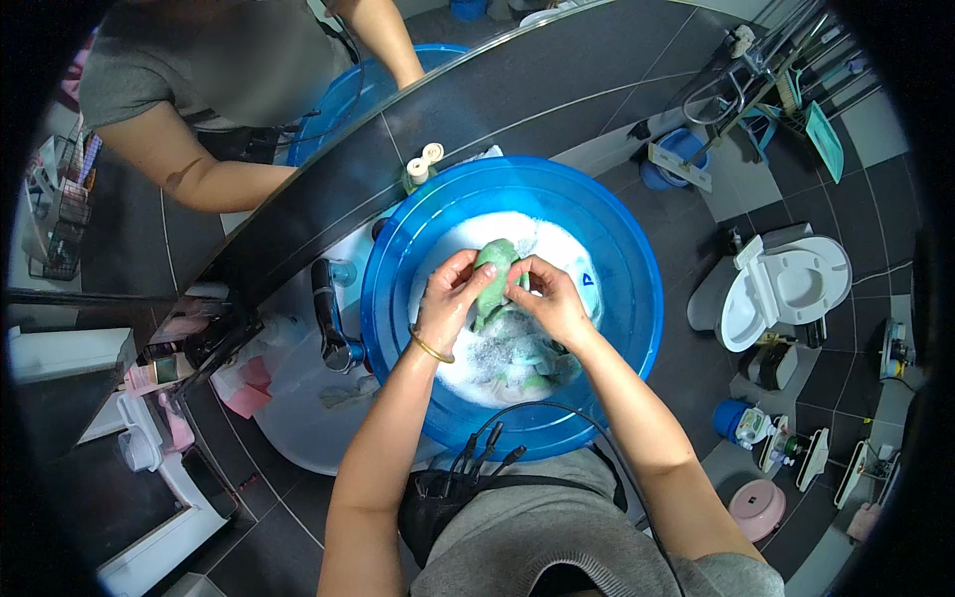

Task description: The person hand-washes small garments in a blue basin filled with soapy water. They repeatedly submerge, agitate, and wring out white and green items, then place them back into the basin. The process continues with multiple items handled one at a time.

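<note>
Between my two hands, above the suds, is a wet, bunched piece of green cloth (494, 277). My left hand (450, 292) grips its left side, thumb laid across the front. With thumb and fingers my right hand (548, 293) pinches its right edge. Below both hands a large round blue plastic basin (625, 224) holds white foam (466, 373) and soapy water. More wet greenish cloth (533, 366) lies partly sunk in the foam, its shape mostly hidden. A gold-coloured bangle (431, 348) circles my left wrist.
A black faucet (328, 317) and a sink (298, 422) adjoin the basin's left side. Bottles with pale caps (419, 170) stand behind its rim, below a wide mirror (224, 172). To the right are a toilet (753, 298), a blue bucket (675, 158) and a pink basin (757, 510).
</note>
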Available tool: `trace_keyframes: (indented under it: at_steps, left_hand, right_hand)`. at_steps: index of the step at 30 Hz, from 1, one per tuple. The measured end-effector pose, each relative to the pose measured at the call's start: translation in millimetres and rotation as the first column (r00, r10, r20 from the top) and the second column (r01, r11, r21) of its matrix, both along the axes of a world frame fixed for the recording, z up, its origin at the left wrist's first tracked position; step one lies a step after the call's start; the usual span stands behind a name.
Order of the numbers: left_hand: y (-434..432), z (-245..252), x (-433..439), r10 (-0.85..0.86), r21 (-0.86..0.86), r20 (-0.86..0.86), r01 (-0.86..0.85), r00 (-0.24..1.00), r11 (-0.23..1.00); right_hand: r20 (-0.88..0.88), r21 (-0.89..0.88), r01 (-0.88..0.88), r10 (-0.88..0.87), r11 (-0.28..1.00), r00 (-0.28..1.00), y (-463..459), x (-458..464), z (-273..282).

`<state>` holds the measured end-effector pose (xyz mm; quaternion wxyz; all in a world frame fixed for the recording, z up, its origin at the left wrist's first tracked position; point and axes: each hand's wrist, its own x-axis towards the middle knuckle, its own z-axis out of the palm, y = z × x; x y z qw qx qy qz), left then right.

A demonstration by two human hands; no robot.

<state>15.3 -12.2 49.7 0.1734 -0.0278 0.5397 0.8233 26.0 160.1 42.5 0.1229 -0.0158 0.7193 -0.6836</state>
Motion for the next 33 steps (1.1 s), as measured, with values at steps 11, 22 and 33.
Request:
trace_keyframes:
  at_steps: [11, 22, 33]
  left_hand:
    - [0.0, -19.9, 13.2, -0.116, -0.095, -0.172, 0.100, 0.978, 0.990]
    - [-5.1, -31.5, 7.3, -0.130, -0.235, -0.291, 0.061, 0.948, 0.970]
    - [-7.0, -38.8, 6.1, 0.175, -0.182, -0.362, -0.253, 0.916, 0.950]
  right_hand:
    - [0.091, -0.298, -0.019, 0.048, 0.954, 0.995, 5.2, 4.9, -4.6]
    - [-0.099, -0.077, -0.072, 0.064, 0.994, 0.993, 17.4, -1.1, -0.8]
    - [-0.142, 0.059, -0.013, 0.021, 0.998, 0.990, 43.3, -2.0, 14.8]
